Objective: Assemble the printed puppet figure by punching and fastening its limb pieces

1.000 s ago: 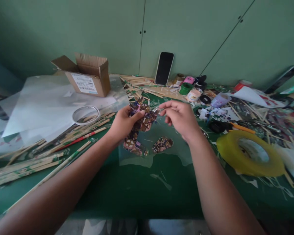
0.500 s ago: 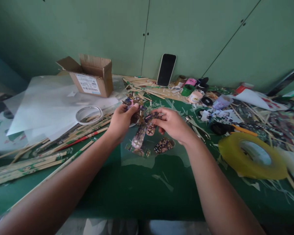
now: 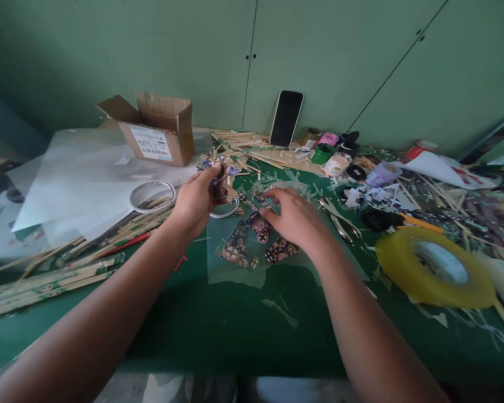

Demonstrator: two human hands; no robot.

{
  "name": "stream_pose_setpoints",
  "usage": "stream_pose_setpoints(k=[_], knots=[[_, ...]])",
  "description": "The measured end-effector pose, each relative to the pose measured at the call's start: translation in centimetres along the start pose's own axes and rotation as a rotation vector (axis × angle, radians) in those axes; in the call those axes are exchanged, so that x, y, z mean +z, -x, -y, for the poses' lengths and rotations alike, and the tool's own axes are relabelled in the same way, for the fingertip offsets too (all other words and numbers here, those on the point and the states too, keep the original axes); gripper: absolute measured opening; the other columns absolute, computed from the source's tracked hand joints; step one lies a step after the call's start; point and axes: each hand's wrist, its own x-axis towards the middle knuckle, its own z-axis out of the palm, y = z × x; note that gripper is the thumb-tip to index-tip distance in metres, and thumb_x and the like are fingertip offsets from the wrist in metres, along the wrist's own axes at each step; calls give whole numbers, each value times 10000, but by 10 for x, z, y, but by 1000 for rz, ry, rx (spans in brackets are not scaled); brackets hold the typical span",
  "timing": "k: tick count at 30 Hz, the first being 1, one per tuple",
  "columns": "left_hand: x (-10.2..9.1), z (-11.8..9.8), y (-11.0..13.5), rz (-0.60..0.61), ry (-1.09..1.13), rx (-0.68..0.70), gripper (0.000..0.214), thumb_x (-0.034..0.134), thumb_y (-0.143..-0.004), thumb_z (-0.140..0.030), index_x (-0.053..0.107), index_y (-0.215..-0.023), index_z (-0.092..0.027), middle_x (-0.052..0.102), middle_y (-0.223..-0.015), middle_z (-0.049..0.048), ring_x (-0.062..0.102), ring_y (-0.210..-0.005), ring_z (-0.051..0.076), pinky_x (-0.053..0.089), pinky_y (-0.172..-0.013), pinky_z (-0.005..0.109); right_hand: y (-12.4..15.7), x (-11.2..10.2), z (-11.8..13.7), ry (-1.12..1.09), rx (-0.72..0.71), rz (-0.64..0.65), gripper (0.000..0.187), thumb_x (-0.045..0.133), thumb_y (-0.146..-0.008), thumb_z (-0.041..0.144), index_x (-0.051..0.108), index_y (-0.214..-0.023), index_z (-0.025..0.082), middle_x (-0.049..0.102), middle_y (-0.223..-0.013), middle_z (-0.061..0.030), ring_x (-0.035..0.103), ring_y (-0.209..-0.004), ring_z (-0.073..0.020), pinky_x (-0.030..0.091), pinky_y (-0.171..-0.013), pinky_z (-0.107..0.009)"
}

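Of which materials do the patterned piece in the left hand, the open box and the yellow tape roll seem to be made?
Patterned piece: perhaps printed card or plastic; coloured print shows, but blur hides the finish.
Box: matte corrugated cardboard, by its brown, ridged flap.
Tape roll: probably smooth plastic film, yellow and seemingly translucent.

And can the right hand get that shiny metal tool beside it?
Probably yes: the right hand is close to the shiny metal tool, with nothing standing between them. It's also at a patterned piece; I can't tell if it's holding that.
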Motion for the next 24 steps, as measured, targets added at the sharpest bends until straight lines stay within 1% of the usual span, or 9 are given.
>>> stream_pose_setpoints(k=[3, 5, 7, 10, 15, 16, 20, 22, 24], knots=[[1, -1, 2, -19, 3, -14, 81, 613, -807, -219, 583, -771, -153, 551, -600, -35, 515, -471, 95, 423, -430, 216, 7, 8, 9, 83, -125, 101, 438, 640, -861, 479, 650, -1222, 230, 595, -1232, -173, 607, -1074, -346, 524, -790, -459], [2, 0, 4, -12, 7, -14, 37, 593, -794, -180, 576, -779, -151, 565, -632, -31, 527, -501, 99, 434, -433, 220, 10, 15, 14, 159, -192, 144, 535, 695, -817, 499, 616, -1267, 221, 574, -1237, -183, 536, -1182, -384, 503, -874, -501], [3, 1, 6, -10, 1, -12, 23, 580, -778, -163, 562, -769, -153, 561, -626, -31, 528, -497, 104, 433, -421, 226, 11, 21, 16, 214, -214, 166, 539, 732, -788, 487, 618, -1227, 196, 557, -1230, -189, 502, -1210, -397, 483, -916, -520], [3, 2, 8, 1, -19, -22, 52, 549, -775, -169, 522, -731, -170, 520, -563, -39, 525, -446, 113, 409, -387, 228, 9, 25, 15, 207, -195, 201, 447, 736, -786, 479, 635, -1101, 178, 559, -1185, -174, 508, -1188, -376, 471, -944, -503], [2, 5, 7, 88, -45, -8, 151, 541, -786, -182, 444, -672, -195, 479, -512, -57, 467, -345, 96, 278, -320, 201, 8, 25, 12, 213, -182, 195, 541, 738, -779, 477, 580, -1191, 164, 547, -1218, -183, 503, -1198, -374, 456, -965, -496], [2, 6, 7, 101, -40, -1, 151, 551, -781, -181, 447, -672, -194, 485, -515, -56, 470, -347, 95, 288, -326, 200, 8, 25, 12, 209, -177, 198, 533, 739, -778, 472, 579, -1187, 170, 548, -1214, -177, 508, -1196, -370, 459, -960, -489], [-1, 8, 5, 181, -27, -2, 89, 569, -751, -124, 506, -707, -168, 556, -574, -30, 558, -431, 109, 431, -407, 214, 8, 23, 14, 173, -117, 232, 483, 759, -742, 474, 594, -1096, 191, 552, -1205, -164, 515, -1194, -377, 477, -918, -480], [-2, 7, 3, 202, -45, 1, 75, 578, -756, -103, 531, -721, -150, 579, -603, -19, 605, -480, 115, 480, -448, 216, 8, 21, 15, 155, -93, 249, 479, 769, -727, 464, 589, -1074, 188, 552, -1209, -166, 519, -1189, -377, 486, -892, -469], [-3, 6, 2, 215, -73, 6, 65, 608, -779, -119, 557, -743, -135, 611, -653, -7, 643, -522, 115, 513, -485, 213, 8, 20, 15, 129, -94, 269, 446, 765, -736, 437, 585, -1062, 192, 566, -1197, -156, 535, -1171, -357, 490, -874, -444]])
